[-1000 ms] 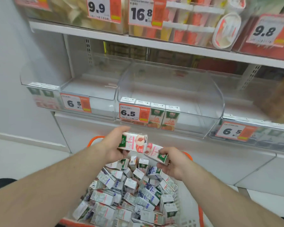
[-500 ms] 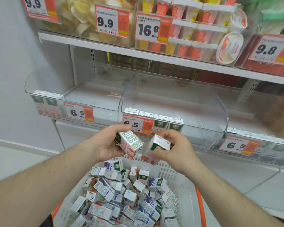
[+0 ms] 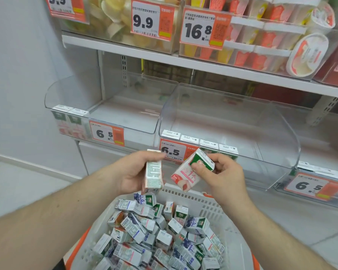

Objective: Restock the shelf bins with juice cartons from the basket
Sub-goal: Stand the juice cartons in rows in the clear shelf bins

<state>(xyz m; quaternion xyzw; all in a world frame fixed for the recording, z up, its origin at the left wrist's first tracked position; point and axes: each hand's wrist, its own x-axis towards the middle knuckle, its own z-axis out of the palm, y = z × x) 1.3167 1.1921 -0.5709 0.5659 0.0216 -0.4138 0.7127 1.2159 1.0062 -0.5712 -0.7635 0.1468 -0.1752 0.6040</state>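
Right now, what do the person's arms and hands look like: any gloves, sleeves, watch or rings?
Both forearms are bare up to the frame edge; no sleeve shows. The left hand and right hand wear no gloves. No watch or wristband shows on either wrist, and no ring on the fingers that are visible. Fingernails look short and unpainted.

On the upper shelf, one orange price tag (image 3: 151,19) read 9.9 and its neighbour (image 3: 201,29) 16.8. Along the lower shelf's front edge, the left bin's tag (image 3: 106,133) showed 6 5, the middle bin's tag (image 3: 174,152) 6.5, the right bin's tag (image 3: 310,187) 6.5. The finer print was unreadable.
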